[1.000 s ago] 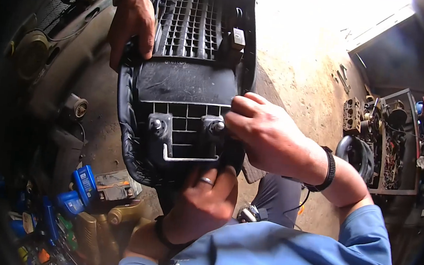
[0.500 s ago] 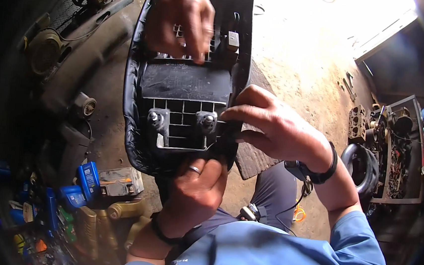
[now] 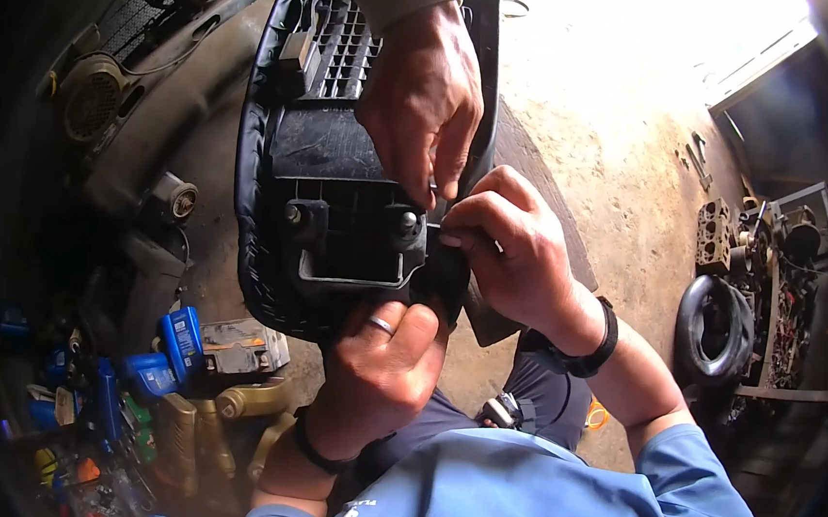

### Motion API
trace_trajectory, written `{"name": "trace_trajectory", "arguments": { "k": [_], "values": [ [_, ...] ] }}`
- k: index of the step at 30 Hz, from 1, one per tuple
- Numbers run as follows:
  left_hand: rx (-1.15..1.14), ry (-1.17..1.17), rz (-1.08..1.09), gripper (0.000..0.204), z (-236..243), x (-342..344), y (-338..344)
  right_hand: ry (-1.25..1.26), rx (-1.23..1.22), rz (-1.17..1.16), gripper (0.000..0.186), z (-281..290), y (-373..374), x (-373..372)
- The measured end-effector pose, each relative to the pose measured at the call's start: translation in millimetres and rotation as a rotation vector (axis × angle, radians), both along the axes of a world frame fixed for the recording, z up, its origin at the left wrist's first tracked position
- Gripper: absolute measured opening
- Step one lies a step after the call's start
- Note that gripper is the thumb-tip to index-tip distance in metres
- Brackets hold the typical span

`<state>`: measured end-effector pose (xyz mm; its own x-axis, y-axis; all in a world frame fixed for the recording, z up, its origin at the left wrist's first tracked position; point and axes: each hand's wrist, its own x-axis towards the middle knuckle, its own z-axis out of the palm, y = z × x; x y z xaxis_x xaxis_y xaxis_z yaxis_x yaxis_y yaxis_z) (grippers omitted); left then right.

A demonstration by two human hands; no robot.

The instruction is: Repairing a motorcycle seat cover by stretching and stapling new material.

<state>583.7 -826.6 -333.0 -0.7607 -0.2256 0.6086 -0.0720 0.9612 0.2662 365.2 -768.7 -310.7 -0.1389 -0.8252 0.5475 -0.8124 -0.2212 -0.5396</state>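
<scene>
An upside-down motorcycle seat (image 3: pixel 330 145) lies before me, its black plastic base facing up and a black cover (image 3: pixel 250 270) gathered in folds round the rim. My left hand (image 3: pixel 381 363) grips the seat's near end, its fingertips partly hidden under the edge. At the right rim, my right hand (image 3: pixel 522 243) pinches the cover's edge between thumb and fingers. A co-worker's hand (image 3: pixel 425 114) reaches in from the far side. Its fingertips press down at the right rim, close to my right fingers; whether they hold anything small I cannot tell.
Blue bottles (image 3: pixel 179 342), a battery (image 3: pixel 237 347) and gold-coloured bottles (image 3: pixel 252 398) crowd the floor at left. To the right lie a black inner tube (image 3: pixel 715 326), an engine block (image 3: pixel 714 234) and a metal tray (image 3: pixel 783 393) of parts. A dark board (image 3: pixel 544 210) lies beside the seat.
The co-worker's hand has come nearer and to the right, from the grid to the rim beside my right hand. My right hand has shifted slightly; my left keeps its place.
</scene>
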Motion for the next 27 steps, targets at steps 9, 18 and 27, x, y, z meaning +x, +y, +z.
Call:
{"name": "trace_trajectory", "arguments": {
  "k": [9,18,27],
  "values": [
    [0.007,-0.014,0.049,0.042,3,-5,3,-0.467,0.007,0.039,0.044,-4,35,-9],
    [-0.041,0.000,0.141,0.044,2,-8,16,-0.627,-0.085,-0.506,0.031,-69,223,-87],
    [-0.159,-0.081,0.197,0.038,-2,-13,27,-0.335,0.717,-0.993,0.042,-342,467,-116]
  ]
}}
